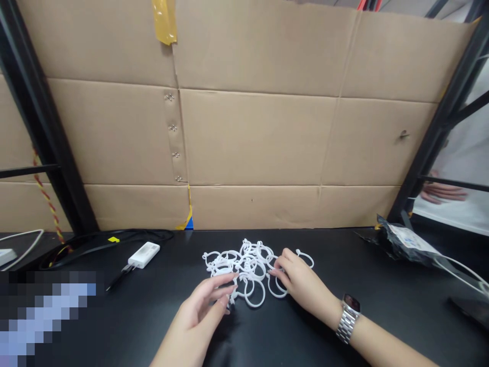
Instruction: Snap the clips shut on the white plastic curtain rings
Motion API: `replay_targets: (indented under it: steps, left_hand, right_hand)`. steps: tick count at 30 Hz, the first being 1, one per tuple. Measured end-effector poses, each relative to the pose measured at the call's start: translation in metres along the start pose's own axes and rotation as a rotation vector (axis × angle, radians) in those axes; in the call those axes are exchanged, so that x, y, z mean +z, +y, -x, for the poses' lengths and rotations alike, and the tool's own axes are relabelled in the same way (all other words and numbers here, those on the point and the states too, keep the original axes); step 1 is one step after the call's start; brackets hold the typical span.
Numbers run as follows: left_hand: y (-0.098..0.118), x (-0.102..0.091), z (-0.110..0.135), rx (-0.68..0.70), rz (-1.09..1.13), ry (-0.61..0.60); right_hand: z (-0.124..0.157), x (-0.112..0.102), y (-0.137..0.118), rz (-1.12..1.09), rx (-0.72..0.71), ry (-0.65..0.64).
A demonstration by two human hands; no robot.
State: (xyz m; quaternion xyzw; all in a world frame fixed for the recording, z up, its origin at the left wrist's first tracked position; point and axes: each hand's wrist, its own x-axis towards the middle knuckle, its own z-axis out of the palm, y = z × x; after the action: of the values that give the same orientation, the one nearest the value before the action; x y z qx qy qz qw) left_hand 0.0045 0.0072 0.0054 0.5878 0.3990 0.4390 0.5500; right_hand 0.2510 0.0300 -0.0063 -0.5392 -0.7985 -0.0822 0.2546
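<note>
A tangled heap of white plastic curtain rings (255,305), each with a small knob-like clasp, lies on the black table (305,336). At the heap's near left edge is my left hand (206,308), its fingers curved and thumb tip close to them around part of a ring. My right hand (296,272) reaches in from the right, thumb and index finger bent together at a ring on the heap's right side. One ring (308,256) shows just beyond my right knuckles. The fingers partly hide what each hand grips. A metal-banded watch (347,320) sits on my right wrist.
A cardboard wall (260,137) closes off the back between black metal posts. To the left lie a white adapter (144,254) and dark cables (114,239). A dark plastic packet (407,238) and white cable are at right. Behind the right post another person's hand (445,192) shows.
</note>
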Motion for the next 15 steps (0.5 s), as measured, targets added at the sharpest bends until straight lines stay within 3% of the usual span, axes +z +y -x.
replay_targets:
  steps: [5, 11, 15]
  left_hand:
    - [0.005, 0.003, 0.003, -0.022, 0.066, 0.019]
    - [0.0, 0.002, 0.003, -0.062, 0.037, -0.048]
    - [-0.007, 0.001, 0.003, -0.024, -0.161, -0.11]
  right_hand:
    - [0.004, -0.016, -0.026, 0.032, -0.208, 0.035]
    - [0.017, -0.02, -0.073, 0.151, -0.691, 0.132]
    - [0.021, -0.015, -0.081, 0.202, -0.761, 0.133]
